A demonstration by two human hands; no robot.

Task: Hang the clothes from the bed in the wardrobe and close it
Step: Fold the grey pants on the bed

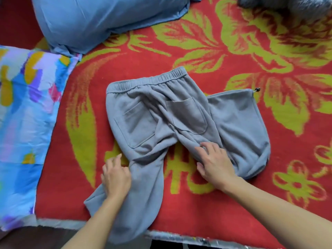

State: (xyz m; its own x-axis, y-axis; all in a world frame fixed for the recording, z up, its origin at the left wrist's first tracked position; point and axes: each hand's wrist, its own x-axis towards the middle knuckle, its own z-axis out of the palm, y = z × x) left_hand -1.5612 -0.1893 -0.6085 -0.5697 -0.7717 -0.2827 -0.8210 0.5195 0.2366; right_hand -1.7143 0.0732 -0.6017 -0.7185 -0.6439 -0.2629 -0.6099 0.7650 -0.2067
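Note:
Grey sweatpants [143, 119] lie back side up on the red and yellow flowered bed cover [233, 51], waistband away from me. One leg runs down over the near bed edge, the other folds off to the right. My left hand [115, 177] rests on the left leg near its edge, fingers curled into the cloth. My right hand [213, 162] lies flat on the right leg, fingers spread. No wardrobe or hanger is in view.
A light blue garment [100, 20] lies bunched at the back left of the bed. A colourful patterned pillow [27, 114] sits at the left. Something grey and furry [291, 6] is at the top right corner. The bed's near edge [179, 236] runs along the bottom.

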